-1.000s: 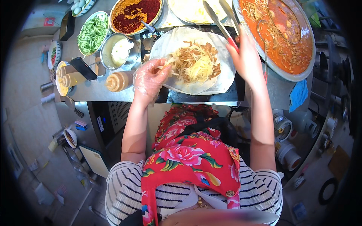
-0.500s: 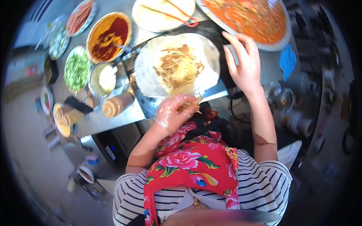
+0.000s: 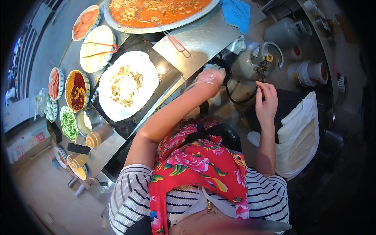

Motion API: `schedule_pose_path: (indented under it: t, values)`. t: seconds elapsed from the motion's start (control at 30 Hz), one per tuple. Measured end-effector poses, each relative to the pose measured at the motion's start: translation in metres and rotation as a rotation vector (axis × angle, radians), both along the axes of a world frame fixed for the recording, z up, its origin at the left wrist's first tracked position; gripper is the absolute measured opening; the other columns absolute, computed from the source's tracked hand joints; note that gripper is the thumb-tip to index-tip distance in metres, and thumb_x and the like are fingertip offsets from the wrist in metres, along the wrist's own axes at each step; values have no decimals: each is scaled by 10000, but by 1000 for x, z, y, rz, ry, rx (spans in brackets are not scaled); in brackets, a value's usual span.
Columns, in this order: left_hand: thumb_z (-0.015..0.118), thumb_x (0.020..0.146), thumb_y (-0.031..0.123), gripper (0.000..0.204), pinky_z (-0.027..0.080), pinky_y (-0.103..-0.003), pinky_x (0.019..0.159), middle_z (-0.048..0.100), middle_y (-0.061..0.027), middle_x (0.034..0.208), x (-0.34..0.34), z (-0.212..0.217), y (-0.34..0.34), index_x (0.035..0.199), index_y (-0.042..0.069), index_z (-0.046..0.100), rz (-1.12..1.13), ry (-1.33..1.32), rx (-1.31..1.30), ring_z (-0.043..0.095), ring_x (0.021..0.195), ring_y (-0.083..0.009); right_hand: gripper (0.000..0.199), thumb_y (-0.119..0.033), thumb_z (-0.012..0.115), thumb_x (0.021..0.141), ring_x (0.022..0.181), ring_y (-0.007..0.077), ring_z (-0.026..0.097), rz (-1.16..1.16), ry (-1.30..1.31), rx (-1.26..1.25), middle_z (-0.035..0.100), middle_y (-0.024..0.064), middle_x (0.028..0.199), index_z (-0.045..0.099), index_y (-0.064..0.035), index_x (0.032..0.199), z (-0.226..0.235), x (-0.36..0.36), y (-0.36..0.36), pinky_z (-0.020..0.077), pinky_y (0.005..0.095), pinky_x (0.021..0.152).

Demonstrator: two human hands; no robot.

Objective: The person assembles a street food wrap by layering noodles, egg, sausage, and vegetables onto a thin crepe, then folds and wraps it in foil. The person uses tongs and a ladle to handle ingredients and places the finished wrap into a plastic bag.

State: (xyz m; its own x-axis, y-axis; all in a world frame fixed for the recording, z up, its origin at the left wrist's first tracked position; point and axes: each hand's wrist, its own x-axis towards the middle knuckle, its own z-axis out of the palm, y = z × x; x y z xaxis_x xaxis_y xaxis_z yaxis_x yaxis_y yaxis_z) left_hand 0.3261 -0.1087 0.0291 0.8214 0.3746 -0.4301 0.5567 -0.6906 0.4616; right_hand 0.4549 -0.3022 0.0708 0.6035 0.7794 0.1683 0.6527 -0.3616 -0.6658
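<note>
My left hand [image 3: 210, 77], in a clear plastic glove, reaches past the counter's right edge to a black round-rimmed thing [image 3: 224, 64]; its fingertips are hidden, so its grip does not show. Farther right, my right hand [image 3: 267, 98] is bare, raised and empty, its fingers loosely bent and apart. A pale round flatbread [image 3: 147, 80] lies on the black griddle [image 3: 135, 44], left of both hands. Brownish shredded strips [image 3: 124, 87] are heaped on its middle.
A large basin of red stew [image 3: 184, 11] stands at the back, beside a red-handled strainer [image 3: 178, 44] and blue cloth [image 3: 236, 15]. Filling bowls, including red sauce [image 3: 77, 91] and shredded greens [image 3: 69, 124], line the left. A gas cylinder [image 3: 252, 58] and white cloth [image 3: 299, 133] are right.
My view has swung right. My left hand has left the near edge of the flatbread and moved right, past the counter. My right hand has drawn back from the griddle, toward the lower right.
</note>
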Motion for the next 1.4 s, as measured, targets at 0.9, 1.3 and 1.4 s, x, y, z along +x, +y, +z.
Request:
schedule_pose_path:
  t: [0.9, 1.3, 1.4]
  values:
    - [480, 1056, 360, 366, 464, -276, 868, 633, -9, 1093, -578, 72, -182, 1284, 89, 572, 1626, -1874, -4, 582, 1020, -103, 475, -364, 564, 1007, 933, 222, 702, 752, 1878, -1225, 716, 146, 1039, 568, 20, 1286, 3, -472, 111, 588, 323, 820]
    - [444, 1059, 424, 439, 426, -304, 1024, 687, -72, 1125, -615, 40, -137, 1187, 49, 634, 1463, -1698, -212, 604, 1095, -154, 594, -519, 579, 907, 985, 295, 656, 235, 2059, -1154, 648, 170, 1143, 576, -3, 1202, -16, -601, 139, 597, 389, 868]
    - [447, 1060, 344, 382, 455, -295, 991, 701, -61, 1077, -598, 55, -166, 1140, 34, 656, 1428, -1619, -109, 637, 1041, -158, 576, -526, 630, 871, 971, 276, 643, 290, 2004, -1137, 645, 157, 1119, 581, -66, 1214, -12, -591, 137, 597, 381, 828]
